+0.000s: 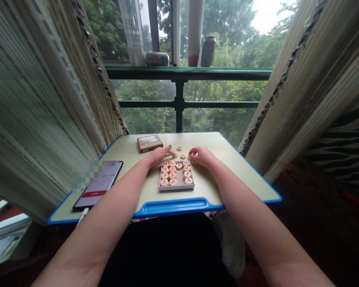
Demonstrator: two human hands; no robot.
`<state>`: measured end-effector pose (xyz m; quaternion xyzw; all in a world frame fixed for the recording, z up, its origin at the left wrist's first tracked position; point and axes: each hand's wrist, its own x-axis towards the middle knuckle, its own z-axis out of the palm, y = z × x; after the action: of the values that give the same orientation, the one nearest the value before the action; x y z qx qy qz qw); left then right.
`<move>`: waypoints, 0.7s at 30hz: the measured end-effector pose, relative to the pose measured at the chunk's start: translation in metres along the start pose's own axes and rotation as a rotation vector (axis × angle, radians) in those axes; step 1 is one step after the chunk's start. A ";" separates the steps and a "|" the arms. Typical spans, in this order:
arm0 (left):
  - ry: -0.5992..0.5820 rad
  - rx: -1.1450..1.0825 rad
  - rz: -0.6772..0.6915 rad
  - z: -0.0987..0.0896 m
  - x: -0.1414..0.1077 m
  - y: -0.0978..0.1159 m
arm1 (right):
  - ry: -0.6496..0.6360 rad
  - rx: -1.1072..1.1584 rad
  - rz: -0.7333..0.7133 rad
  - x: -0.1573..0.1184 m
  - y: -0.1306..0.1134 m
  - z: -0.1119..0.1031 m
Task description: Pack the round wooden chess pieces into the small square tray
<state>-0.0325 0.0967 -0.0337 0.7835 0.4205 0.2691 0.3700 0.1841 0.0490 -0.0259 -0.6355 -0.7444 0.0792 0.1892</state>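
A shallow white box (176, 188) holds several round wooden chess pieces with red or black characters, with bare floor showing in its middle. Loose pieces lie beyond the box, among them one farther back (179, 148) and one just behind the rim (183, 156). My left hand (160, 155) is at the box's back left corner, fingers apart, a fingertip touching a loose piece (175, 154). At the back right, my right hand (200, 155) has its fingers closed down over a piece (189, 157), partly hidden under the fingertips.
A brown lid-like box (150, 143) lies at the table's back left. A phone (100, 185) with a cable rests at the left edge. The table (239, 179) has a blue rim. Cans (208, 51) stand or lie above the green railing (185, 73); curtains hang on both sides.
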 end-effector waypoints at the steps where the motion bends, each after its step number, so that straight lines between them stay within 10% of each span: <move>1: 0.007 0.008 -0.002 0.000 0.000 0.000 | 0.014 0.005 -0.005 0.001 0.000 0.001; 10: -0.042 0.075 -0.007 0.000 -0.004 0.005 | 0.202 -0.060 0.148 0.003 0.013 0.001; 21: 0.094 0.040 0.000 0.005 0.009 -0.011 | 0.111 0.013 0.064 0.018 0.014 0.012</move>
<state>-0.0292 0.1070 -0.0441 0.7774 0.4427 0.2971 0.3339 0.1905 0.0711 -0.0388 -0.6613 -0.7114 0.0548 0.2315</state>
